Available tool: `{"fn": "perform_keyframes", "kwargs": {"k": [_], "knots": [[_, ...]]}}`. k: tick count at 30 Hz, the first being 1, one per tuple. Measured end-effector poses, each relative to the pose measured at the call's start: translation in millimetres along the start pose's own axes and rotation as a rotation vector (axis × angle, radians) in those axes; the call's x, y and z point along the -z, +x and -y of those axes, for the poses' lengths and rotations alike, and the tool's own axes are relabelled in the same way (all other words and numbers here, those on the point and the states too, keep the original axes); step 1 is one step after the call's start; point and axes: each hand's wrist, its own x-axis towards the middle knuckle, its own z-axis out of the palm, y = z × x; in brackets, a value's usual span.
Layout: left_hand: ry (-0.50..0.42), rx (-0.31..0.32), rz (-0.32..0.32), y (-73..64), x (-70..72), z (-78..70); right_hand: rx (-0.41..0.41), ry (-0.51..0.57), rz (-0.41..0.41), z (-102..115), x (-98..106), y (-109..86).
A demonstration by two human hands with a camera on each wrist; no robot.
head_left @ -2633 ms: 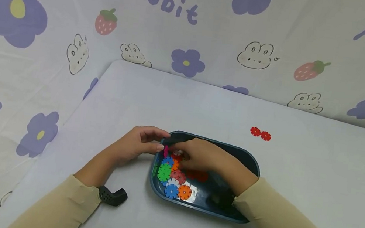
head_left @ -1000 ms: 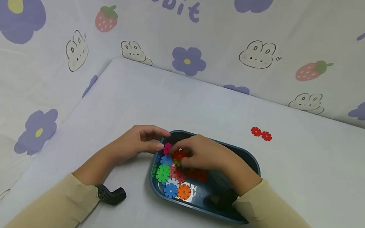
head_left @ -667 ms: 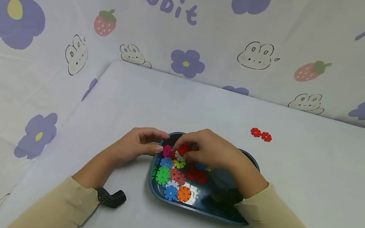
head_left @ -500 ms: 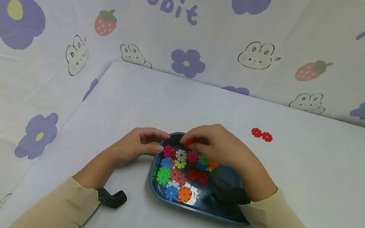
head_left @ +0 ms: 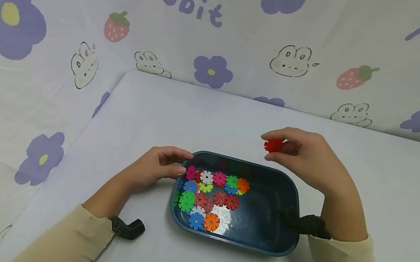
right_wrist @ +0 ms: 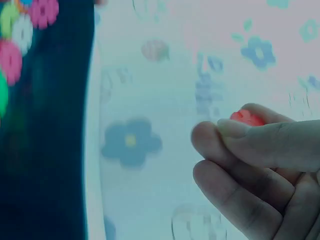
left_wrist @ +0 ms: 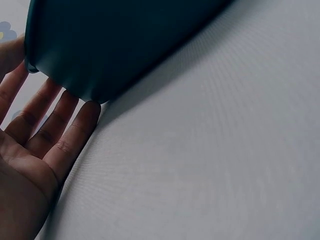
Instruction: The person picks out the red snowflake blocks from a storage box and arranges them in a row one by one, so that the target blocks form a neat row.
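Note:
My right hand (head_left: pixel 307 158) pinches a red notched plastic disc (head_left: pixel 273 145) between thumb and fingers, above the table just beyond the tray's back right side. Part of that disc shows behind the thumb in the right wrist view. My left hand (head_left: pixel 158 166) touches the left end of the dark teal tray (head_left: pixel 292 191); its fingers lie fairly straight against the outer wall (left_wrist: pixel 75 55) in the left wrist view. Inside the tray are several notched discs, among them a green disc (head_left: pixel 187 201), an orange disc (head_left: pixel 211 222) and a white disc (head_left: pixel 207 177).
The tray stands on a white-covered table (head_left: pixel 196 116). Behind it hangs a cloth (head_left: pixel 249 45) printed with rabbits, flowers and strawberries. Black wrist devices stick out from both sleeves, the left device (head_left: pixel 128 228) over the table and the right device (head_left: pixel 309 225) by the tray's right rim.
My right hand has lifted a red disc out of the tray and moved right and away from me. It now hides the joined red pair on the table. My left hand stays put.

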Motion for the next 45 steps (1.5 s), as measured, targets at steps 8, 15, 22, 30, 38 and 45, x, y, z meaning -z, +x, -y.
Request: {"fn": "perform_keyframes", "kwargs": {"k": [8,15,22,30,38,45], "knots": [[-0.018,-0.004,-0.013,-3.6,0.1,2.9,-0.384,-0.001,-0.096,-65.1,30.0,-5.5],[-0.041,-0.001,-0.011,-4.5,-0.6,4.5,-0.551,0.005,-0.038,-124.4,36.2,-14.8],[-0.026,-0.006,-0.013,-4.4,-2.1,-0.3,-0.624,0.004,-0.039,-168.5,22.3,-22.1],[-0.029,-0.001,-0.003,-3.4,-3.2,-0.8,-0.638,-0.055,-0.016,-189.3,10.9,-24.4],[-0.034,0.023,-0.003,-3.4,-3.5,-3.1,-0.645,-0.065,0.021,-191.9,7.5,-25.8],[-0.033,0.014,-0.004,-3.4,-3.3,-3.6,-0.637,-0.094,-0.01,-190.7,6.5,-26.7]]}}
